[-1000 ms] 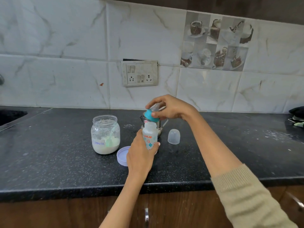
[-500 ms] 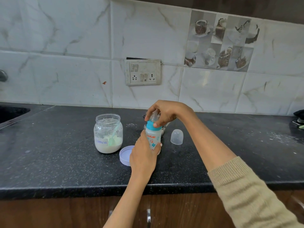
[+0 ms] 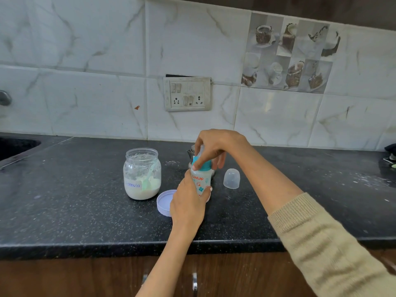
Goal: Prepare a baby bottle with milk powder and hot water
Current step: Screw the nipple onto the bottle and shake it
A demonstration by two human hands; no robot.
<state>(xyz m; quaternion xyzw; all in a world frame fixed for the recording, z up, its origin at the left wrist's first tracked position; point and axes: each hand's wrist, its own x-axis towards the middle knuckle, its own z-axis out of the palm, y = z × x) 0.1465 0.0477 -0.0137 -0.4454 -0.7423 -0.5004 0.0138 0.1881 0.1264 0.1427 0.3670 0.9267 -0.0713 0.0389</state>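
A small baby bottle [image 3: 200,181] with printed flowers stands on the black counter [image 3: 85,211]. My left hand [image 3: 188,204] grips its body from the near side. My right hand [image 3: 214,146] reaches over the top, fingers curled round the teal nipple collar [image 3: 202,165] seated on the bottle's neck. To the left stands an open glass jar of milk powder [image 3: 141,174] with a green scoop inside. Its lilac lid [image 3: 165,202] lies upside down beside my left hand. A steel vessel [image 3: 191,152] is mostly hidden behind my right hand.
The bottle's clear dome cap [image 3: 231,178] stands on the counter to the right. A switchboard [image 3: 187,93] is on the tiled wall behind. A sink [image 3: 15,146] is at far left. Spilt powder dusts the counter at right. Dark items [image 3: 390,155] lie at the far right edge.
My right hand has brought the teal collar down from above the bottle onto its neck and now grips it there. My left hand keeps holding the bottle.
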